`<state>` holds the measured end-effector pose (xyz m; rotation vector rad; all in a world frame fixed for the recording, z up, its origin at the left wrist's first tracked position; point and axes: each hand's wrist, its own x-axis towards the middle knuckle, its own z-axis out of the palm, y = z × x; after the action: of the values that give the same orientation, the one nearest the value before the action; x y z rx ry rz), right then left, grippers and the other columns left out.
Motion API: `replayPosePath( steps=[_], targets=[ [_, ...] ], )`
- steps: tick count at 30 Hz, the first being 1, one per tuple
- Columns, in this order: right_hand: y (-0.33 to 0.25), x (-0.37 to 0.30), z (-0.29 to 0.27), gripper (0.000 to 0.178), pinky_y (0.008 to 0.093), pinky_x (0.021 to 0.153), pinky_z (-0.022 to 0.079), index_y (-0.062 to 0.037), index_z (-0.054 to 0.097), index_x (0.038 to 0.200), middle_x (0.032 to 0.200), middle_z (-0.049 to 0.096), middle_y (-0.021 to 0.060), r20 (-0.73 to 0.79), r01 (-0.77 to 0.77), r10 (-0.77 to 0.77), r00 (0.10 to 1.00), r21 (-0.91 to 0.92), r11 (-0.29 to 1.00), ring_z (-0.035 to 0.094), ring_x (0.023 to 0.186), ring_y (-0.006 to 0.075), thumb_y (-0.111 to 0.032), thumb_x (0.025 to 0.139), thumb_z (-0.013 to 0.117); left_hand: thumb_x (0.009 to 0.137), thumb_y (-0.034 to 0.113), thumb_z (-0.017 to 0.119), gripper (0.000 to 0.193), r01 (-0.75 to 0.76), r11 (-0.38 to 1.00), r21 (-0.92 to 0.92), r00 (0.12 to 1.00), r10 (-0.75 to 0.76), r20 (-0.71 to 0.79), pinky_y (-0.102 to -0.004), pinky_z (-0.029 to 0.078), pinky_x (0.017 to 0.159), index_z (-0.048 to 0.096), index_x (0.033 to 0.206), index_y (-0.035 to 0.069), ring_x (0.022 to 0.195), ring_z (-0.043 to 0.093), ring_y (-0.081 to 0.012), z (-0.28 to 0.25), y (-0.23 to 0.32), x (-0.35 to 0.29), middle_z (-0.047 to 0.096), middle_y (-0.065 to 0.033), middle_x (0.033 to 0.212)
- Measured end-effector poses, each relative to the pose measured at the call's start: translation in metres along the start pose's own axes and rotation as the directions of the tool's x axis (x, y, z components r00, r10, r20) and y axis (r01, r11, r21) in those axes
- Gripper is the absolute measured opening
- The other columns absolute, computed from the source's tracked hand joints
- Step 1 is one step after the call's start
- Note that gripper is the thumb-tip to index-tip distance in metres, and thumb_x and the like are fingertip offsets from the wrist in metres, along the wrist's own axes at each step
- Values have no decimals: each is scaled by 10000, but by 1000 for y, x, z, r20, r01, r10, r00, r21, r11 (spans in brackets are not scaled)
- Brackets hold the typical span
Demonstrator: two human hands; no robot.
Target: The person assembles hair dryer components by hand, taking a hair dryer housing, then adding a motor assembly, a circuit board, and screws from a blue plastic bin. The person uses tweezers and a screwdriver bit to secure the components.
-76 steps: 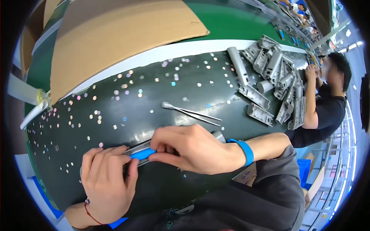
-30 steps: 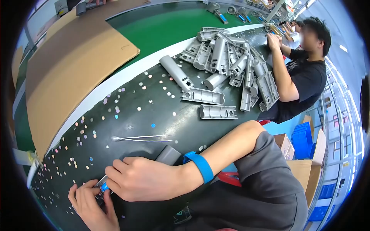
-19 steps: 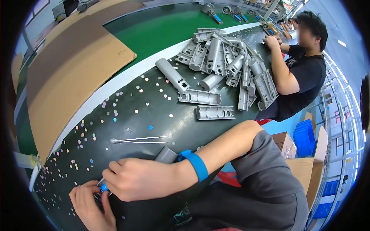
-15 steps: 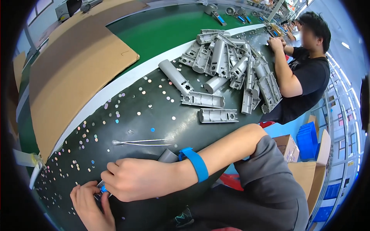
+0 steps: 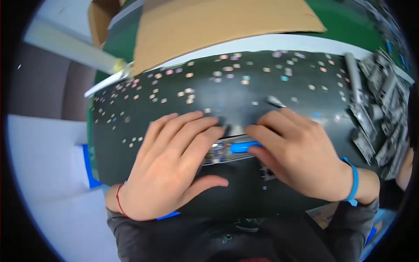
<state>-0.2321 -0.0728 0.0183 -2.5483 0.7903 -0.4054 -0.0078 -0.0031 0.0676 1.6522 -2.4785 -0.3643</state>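
Note:
In front of me lies a narrow grey housing half with a circuit board and a blue cylindrical cell inside. Flat, outstretched fingers of my left hand rest over its left end, thumb held apart. My right hand is closed on the right end, thumb and fingers at the blue cell. My palm hides that end. Below the right hand, part of another grey housing piece peeks out. Beyond the right fingers shows the end of silver tweezers; the rest is hidden.
Many small round pale and coloured discs are scattered over the dark table mat. Grey housing halves are piled at the right. A cardboard sheet lies along the back. Another person's arm shows at the right edge.
My view has swung left and down, so the pile now sits at the far right. My left hand has flattened over the housing; the right has shifted to its right end.

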Motion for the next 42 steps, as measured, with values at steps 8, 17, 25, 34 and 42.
replayPosePath(
  steps=[8, 17, 25, 34, 42],
  targets=[
    [1, 17, 15, 389, 387, 755, 524, -69, 723, 1112, 1051, 633, 91, -61, 159, -147, 987, 379, 912, 634, 889, 290, -53, 734, 813, 702, 192, 901, 530, -38, 964, -265, 993, 8, -114, -405, 526, 843, 621, 1125, 39, 955, 656, -317, 25, -28, -12, 687, -115, 1144],
    [5, 17, -5, 348, 382, 783, 548, -51, 732, 1092, 1081, 682, 114, 2, 40, -45, 999, 462, 886, 672, 929, 299, -10, 756, 815, 689, 165, 886, 423, -192, 964, -187, 969, 156, -190, -404, 539, 826, 684, 1045, 59, 894, 648, -277, 32, -35, -12, 684, -80, 1128],
    [-8, -10, -50, 302, 395, 759, 538, -56, 710, 1043, 1020, 680, 108, 199, -68, 54, 978, 62, 996, 666, 885, 310, -90, 760, 809, 706, 151, 772, 333, -203, 977, 62, 950, 212, -231, -331, 472, 761, 782, 1025, 244, 898, 590, -189, 41, -30, -18, 658, 10, 1116],
    [1, -47, -62, 469, 387, 762, 516, -45, 723, 1126, 1015, 661, 108, 289, -34, 36, 957, -11, 999, 640, 896, 296, -235, 720, 863, 710, 149, 771, 363, -234, 970, 68, 925, 244, -293, -347, 463, 768, 754, 1068, 206, 869, 590, -193, 46, -31, -16, 668, 6, 1051],
    [-11, -8, -19, 549, 364, 764, 502, -49, 719, 1209, 1053, 657, 112, 11, -1, 1, 1000, 43, 999, 622, 888, 267, -136, 692, 883, 783, 119, 716, 594, -236, 945, -226, 914, 137, -382, -344, 491, 827, 588, 1363, 100, 931, 616, -209, 48, -33, -11, 628, -42, 1152]
  ],
)
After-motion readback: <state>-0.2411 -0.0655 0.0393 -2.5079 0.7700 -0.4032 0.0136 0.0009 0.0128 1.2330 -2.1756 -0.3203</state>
